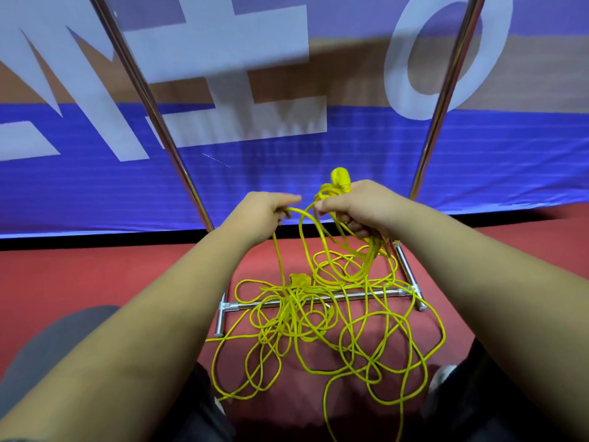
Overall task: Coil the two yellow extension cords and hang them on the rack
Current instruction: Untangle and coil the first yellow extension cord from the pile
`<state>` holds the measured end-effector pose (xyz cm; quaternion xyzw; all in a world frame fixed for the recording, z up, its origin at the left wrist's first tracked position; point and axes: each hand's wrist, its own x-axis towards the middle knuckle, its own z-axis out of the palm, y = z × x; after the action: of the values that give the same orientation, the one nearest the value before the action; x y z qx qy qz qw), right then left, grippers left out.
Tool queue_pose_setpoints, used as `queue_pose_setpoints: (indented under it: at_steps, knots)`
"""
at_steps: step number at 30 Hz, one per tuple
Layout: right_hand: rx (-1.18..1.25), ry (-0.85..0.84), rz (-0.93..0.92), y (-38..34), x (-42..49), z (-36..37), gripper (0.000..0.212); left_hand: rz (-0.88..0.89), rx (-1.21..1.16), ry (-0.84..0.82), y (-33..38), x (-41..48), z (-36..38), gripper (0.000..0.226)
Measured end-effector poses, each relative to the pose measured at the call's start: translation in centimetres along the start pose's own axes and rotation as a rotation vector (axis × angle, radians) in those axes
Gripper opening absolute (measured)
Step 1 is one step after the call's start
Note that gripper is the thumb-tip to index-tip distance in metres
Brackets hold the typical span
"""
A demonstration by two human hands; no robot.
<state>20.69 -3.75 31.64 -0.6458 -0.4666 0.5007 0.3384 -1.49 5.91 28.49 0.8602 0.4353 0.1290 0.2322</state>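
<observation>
A tangle of yellow extension cord (318, 323) lies on the red floor across the metal rack's bottom bar (350, 296). My right hand (360, 207) grips several loops of the cord, and a yellow plug (340, 179) sticks up above its fingers. My left hand (266, 213) pinches one strand that runs from the held loops and drops down into the pile. A yellow socket end (298, 279) rests in the tangle near the bar. The rack's two slanted uprights (149, 103) (446, 100) rise on either side of my hands.
A blue and white banner wall (287, 173) stands right behind the rack. A grey rounded object (54, 346) sits at the lower left on the floor. My dark trouser legs and a shoe (443, 376) are at the bottom, next to the cord loops.
</observation>
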Motion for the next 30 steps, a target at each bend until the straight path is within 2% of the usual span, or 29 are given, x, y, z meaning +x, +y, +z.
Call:
queue_pose_setpoints:
  at_steps: [2,5,11,16,21,24,30]
  knots:
    - [-0.148,0.004,-0.007,0.3,0.0,0.6,0.041,-0.038,-0.106,0.064,0.8,0.2,-0.2,0.038]
    - [-0.283,0.057,-0.014,0.6,-0.1,1.0,0.042,0.005,-0.189,0.096,1.7,0.2,-0.6,0.021]
    - [-0.336,0.179,-0.046,0.9,0.8,0.4,0.036,0.067,-0.405,0.070,2.3,0.0,-1.3,0.015]
    - [-0.200,0.183,-0.040,0.8,0.4,0.3,0.037,0.062,-0.519,0.044,2.6,0.1,-1.7,0.015]
    - [0.151,0.148,-0.083,0.5,0.3,1.1,0.039,-0.036,-0.489,-0.084,0.7,0.9,0.0,0.009]
    - [0.228,0.171,-0.161,-0.1,0.0,1.1,0.043,-0.103,-0.353,-0.213,-0.6,0.7,2.0,0.003]
    - [0.324,0.444,-0.201,-0.9,0.2,-1.0,0.039,-0.139,-0.061,-0.498,-2.9,-0.6,6.4,0.005]
